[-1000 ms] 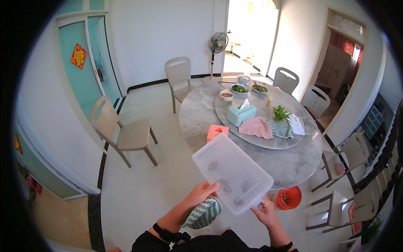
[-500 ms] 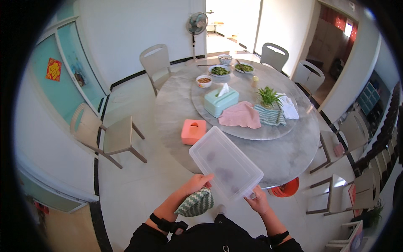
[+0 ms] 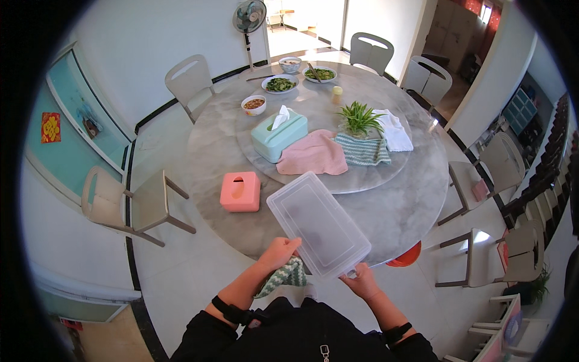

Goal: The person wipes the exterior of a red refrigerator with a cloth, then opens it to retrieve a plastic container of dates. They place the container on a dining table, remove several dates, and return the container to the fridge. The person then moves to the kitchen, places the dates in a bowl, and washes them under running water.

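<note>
Head view: both hands are gripping a clear plastic lid [image 3: 318, 224], held flat over the near edge of the table [image 3: 398, 211]. Left hand [image 3: 278, 252] is curling over the lid's near-left corner, thumb on top, and is also trapping a green-and-white cloth [image 3: 283, 276] underneath. Right hand [image 3: 360, 280] is pinching the near-right edge with its fingertips; that grip looks thin.

Risks, as I'm reading it:
- The lid is being held from one end only, with the far end unsupported. A weak right pinch could let it tip or twist out.
- The left hand is doing double duty. The cloth could slip free, or bunch up and loosen the hold on the corner.
- The pink box [image 3: 240, 191] is sitting just ahead-left of the left hand, so a swing that way would be clipping it.

Table is round, grey marble-look, with a raised turntable [image 3: 362, 178] in the middle, beyond the hands. On it: mint tissue box [image 3: 278, 135], pink cloth [image 3: 313, 154], striped cloth [image 3: 362, 151], white cloth [image 3: 395, 130], small plant [image 3: 359, 114]. Food bowls [image 3: 280, 84] are sitting at the far side.

Room: pale chairs [image 3: 129, 202] ringing the table, a fan [image 3: 249, 15] far ahead, teal door panels [image 3: 78, 127] to the left, light tiled floor [image 3: 181, 283].
</note>
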### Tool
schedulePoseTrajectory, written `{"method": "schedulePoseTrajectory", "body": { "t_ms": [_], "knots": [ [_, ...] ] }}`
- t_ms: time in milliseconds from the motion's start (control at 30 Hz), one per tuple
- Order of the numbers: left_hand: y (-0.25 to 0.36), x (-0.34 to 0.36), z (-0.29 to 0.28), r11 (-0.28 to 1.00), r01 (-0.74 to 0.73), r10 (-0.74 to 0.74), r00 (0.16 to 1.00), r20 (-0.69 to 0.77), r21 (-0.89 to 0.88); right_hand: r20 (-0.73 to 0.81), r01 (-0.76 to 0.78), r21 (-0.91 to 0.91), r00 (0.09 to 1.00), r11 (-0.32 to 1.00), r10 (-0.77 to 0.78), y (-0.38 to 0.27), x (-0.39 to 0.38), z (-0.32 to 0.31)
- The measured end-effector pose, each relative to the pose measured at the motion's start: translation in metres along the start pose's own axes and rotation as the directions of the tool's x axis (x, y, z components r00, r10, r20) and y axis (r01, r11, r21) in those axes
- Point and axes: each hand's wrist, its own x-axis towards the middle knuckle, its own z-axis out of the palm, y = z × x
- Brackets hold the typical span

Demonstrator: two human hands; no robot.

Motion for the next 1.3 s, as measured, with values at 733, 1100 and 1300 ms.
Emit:
{"method": "schedulePoseTrajectory", "body": {
  "t_ms": [733,1100,1300],
  "knots": [
    [0.001,0.018,-0.040,0.993,0.001,-0.021,0.985,0.171,0.119,-0.166,-0.249,-0.105,0.959,0.963,0.230,-0.048,0.031,-0.030],
    [0.007,0.018,-0.053,0.964,-0.086,0.068,0.995,0.079,0.251,-0.234,-0.301,-0.091,0.933,0.949,0.274,-0.065,0.030,-0.007],
    [0.009,0.021,-0.058,0.982,-0.093,0.080,0.993,0.087,0.163,-0.299,-0.300,0.006,0.910,0.954,0.288,-0.061,0.030,-0.001]
  ]
}}
